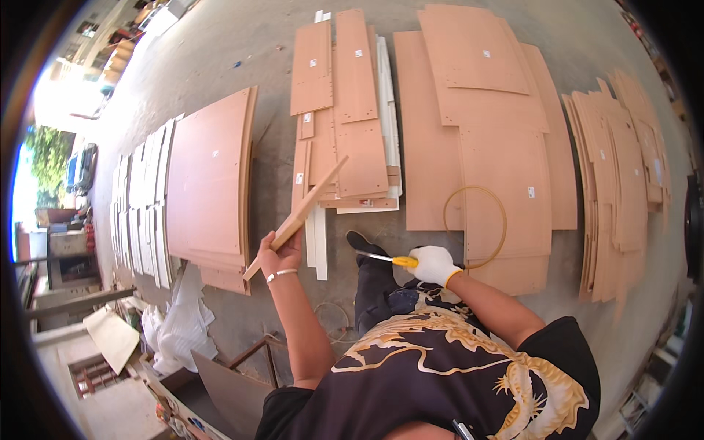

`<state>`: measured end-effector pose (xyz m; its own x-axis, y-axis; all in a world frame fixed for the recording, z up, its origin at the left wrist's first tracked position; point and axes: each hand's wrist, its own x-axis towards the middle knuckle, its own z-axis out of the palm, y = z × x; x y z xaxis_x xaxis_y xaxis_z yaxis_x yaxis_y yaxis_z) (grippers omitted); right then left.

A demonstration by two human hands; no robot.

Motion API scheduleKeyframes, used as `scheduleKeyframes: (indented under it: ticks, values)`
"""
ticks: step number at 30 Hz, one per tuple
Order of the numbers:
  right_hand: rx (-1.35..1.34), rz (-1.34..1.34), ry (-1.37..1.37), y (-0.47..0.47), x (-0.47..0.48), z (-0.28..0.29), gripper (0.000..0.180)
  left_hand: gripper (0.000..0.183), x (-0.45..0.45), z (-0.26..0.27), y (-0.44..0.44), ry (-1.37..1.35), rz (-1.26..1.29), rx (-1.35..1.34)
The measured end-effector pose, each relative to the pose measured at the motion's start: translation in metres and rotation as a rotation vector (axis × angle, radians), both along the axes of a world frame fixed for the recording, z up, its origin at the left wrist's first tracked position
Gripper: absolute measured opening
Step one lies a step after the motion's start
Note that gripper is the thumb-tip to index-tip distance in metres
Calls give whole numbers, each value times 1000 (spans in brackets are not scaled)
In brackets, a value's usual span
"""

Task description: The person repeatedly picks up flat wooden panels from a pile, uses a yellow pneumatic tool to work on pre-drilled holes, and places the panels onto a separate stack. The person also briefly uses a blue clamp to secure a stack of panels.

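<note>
My left hand, bare with a bracelet at the wrist, grips a narrow wood-coloured board near its lower end. The board slants up to the right, its far end over a stack of panels. In a white knit glove, my right hand holds a yellow-handled tool with a thin metal shaft pointing left. Whether it is a screwdriver or an air blow gun, I cannot tell. A loop of yellow hose hangs beside the glove, in front of large panels; its join to the tool is hidden.
Left stand a stack of large wood-coloured panels and white-edged boards. More panels are stacked at right. White wrapping foam and a dark metal frame lie lower left. Concrete floor runs between the stacks.
</note>
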<state>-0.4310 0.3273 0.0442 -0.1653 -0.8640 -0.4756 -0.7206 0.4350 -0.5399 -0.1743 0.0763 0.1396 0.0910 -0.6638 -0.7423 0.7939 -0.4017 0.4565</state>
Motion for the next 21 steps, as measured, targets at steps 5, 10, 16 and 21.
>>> scheduleKeyframes:
  ticks: [5, 10, 16, 21]
  values:
    - [127, 154, -75, 11, -1, 0, 37, 35, 52, 8, 134, -141, -42, -45]
    - [147, 658, 71, 25, 21, 43, 37, 32, 107, -19, 246, -363, 177, -56]
    - [318, 604, -449, 20, 73, 98, 15, 37, 182, -10, 416, -527, 497, -65]
    - [335, 796, -340, 33, 201, 113, 16, 49, 214, -6, 579, -289, 948, -201]
